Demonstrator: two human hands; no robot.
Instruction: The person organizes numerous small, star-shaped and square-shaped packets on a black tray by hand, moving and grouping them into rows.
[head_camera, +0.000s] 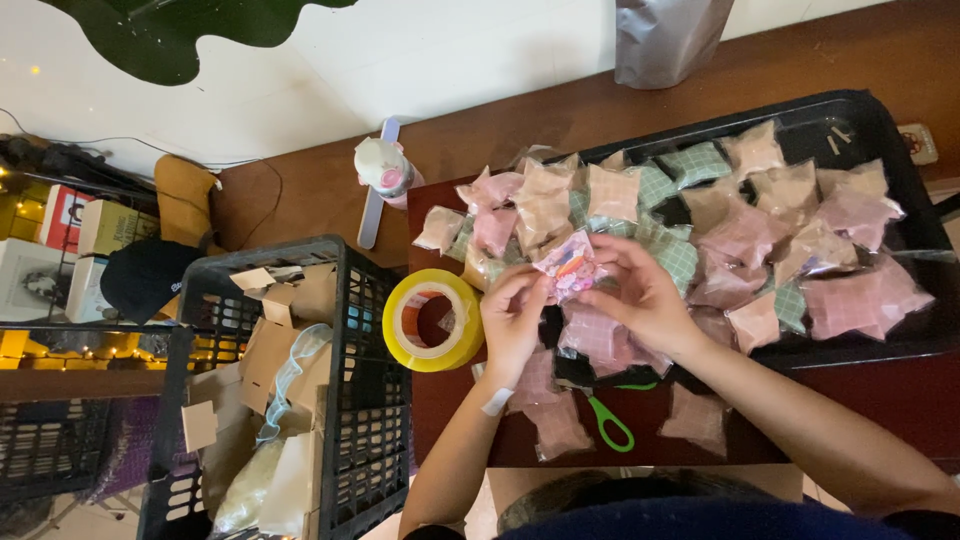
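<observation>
The left hand (513, 318) and right hand (640, 292) pinch one small clear pink-patterned plastic packet (567, 265) between their fingertips. Beside them, a yellow tape roll (434, 321) lies on the dark bench (900, 395).

We see glossy clear plastic on the packet (568, 266), shiny yellow tape (433, 320), a dark polished wooden table (880, 400), and matt cardboard scraps (270, 345).

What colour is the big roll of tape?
Yellow: the tape roll by the left hand, seen in the head view.
</observation>
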